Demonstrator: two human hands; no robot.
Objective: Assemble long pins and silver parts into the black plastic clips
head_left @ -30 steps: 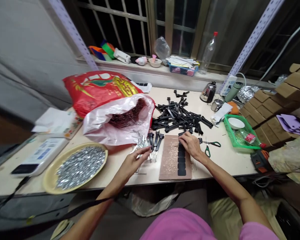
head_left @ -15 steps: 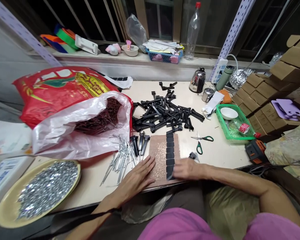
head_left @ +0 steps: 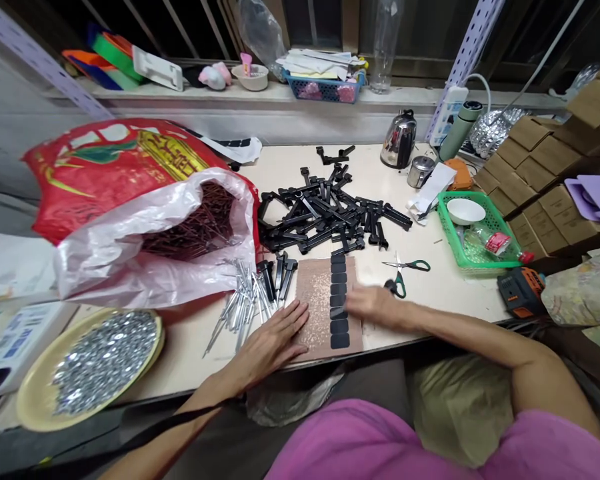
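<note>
My left hand [head_left: 281, 331] lies flat, fingers stretched, on the lower left of a brown, speckled sheet [head_left: 314, 300]. A column of black rounded pads [head_left: 339, 289] runs down the sheet's right side. At these pads is my right hand [head_left: 379, 308], closed and slightly blurred; a small black knob [head_left: 391, 287] shows at its far side, the rest of it hidden. Just beyond my left hand lie a bunch of thin silvery rods [head_left: 245, 303] and several black long-stemmed pieces [head_left: 279, 277]. A heap of similar black pieces [head_left: 325, 213] covers the table behind the sheet.
Left stands a red-and-white sack [head_left: 145, 200] of dark thin sticks, with a yellow bowl [head_left: 153, 360] of shiny metal bits before it. On the right are green-handled scissors [head_left: 406, 267], a green basket [head_left: 447, 230], a kettle [head_left: 399, 139], cardboard boxes [head_left: 545, 163] and an orange-black power tool [head_left: 521, 293].
My right hand has moved up along the black pads, away from me, and the black knob has moved with it. My left hand stays on the sheet. The view has tilted slightly down.
</note>
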